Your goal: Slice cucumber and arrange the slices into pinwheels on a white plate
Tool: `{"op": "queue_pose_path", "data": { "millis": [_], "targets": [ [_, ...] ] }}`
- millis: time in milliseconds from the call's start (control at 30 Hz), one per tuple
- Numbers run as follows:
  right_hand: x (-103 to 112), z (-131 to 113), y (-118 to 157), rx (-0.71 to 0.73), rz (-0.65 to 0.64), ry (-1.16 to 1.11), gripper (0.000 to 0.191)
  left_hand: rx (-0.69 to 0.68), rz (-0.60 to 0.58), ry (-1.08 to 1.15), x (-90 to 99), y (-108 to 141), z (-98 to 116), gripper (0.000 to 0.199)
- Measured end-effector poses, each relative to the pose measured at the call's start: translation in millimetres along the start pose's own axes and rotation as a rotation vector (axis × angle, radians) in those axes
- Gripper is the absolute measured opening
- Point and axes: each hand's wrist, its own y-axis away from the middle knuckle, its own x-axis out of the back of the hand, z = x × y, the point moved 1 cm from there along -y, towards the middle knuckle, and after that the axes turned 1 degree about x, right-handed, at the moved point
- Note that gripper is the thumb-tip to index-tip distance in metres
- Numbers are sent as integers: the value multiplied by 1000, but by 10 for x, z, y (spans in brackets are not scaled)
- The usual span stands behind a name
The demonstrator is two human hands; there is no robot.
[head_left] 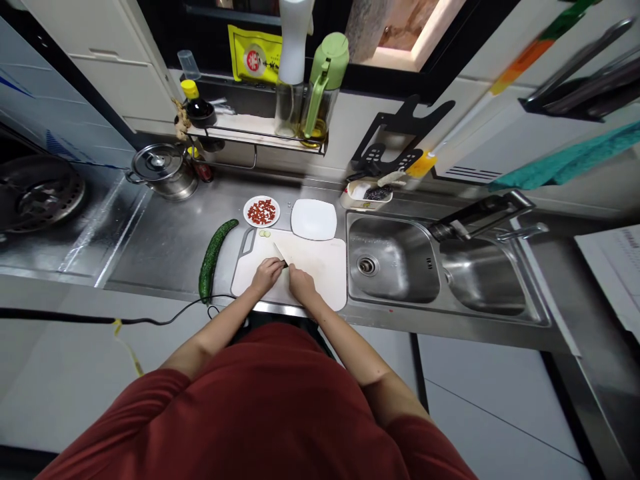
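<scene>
My right hand is closed around the dark handle of a small knife, over the white cutting board. The knife's pale blade points away from me and to the left. Close beside it, my left hand has its fingers pinched together near the base of the blade; what they hold is too small to make out. Two small pale green slices lie at the board's far left edge. Behind the board are a plate of chopped red pieces and a white square plate. A long cucumber lies left of the board.
A double sink with a faucet adjoins the board on the right. At the back left stands a lidded pot. Bottles, including a green-topped oil bottle, stand on a wall shelf. A black cable runs across the counter front.
</scene>
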Motion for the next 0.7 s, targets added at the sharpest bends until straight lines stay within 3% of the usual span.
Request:
{"op": "queue_pose_path", "data": {
  "millis": [200,700],
  "targets": [
    [-89,89,133,13,-5,15,32,8,-3,1,-10,11,-6,22],
    [-56,22,-123,32,7,13,35,2,4,0,-18,13,-13,22]
  ]
}}
